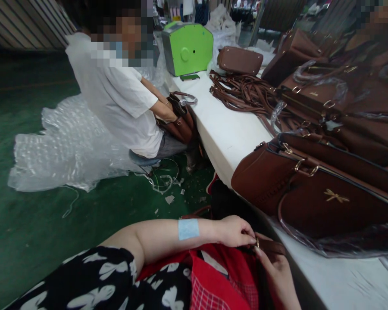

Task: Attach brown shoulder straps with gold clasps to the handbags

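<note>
My left hand (237, 231) is closed in a pinch at a small gold-coloured metal fitting (257, 242) on a brown leather strap (271, 246). From the other side, my right hand (276, 269) wraps round the strap, its thumb near the same fitting. Both hands are low in the view, over the red apron and beside the table edge. Part of a dark bag seems to lie beneath them, mostly hidden. Just beyond my right hand, a large brown handbag (297, 193) with a gold dragonfly emblem lies on the white table (226, 129).
More brown bags (330, 92) and a heap of straps (242, 92) cover the table. Behind stands a green machine (194, 49). A seated person in a white shirt (116, 94) handles a brown bag (183, 129). Bubble wrap (67, 146) spreads over the green floor.
</note>
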